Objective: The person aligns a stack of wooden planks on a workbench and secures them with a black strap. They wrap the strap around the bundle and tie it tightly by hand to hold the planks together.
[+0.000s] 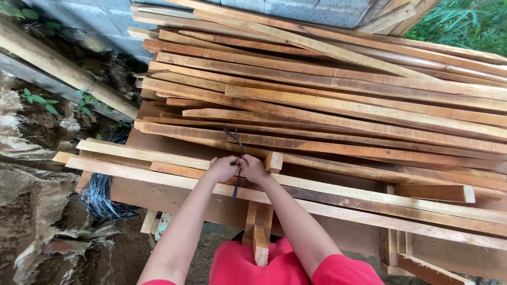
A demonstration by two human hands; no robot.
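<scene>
Fingers (228,164) of both hands (curled tight) pinch a dark strap (238,153).

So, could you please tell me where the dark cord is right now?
In the head view, the dark cord sits centre-left, pinched between the left hand and right hand, over the front wooden slats.
</scene>
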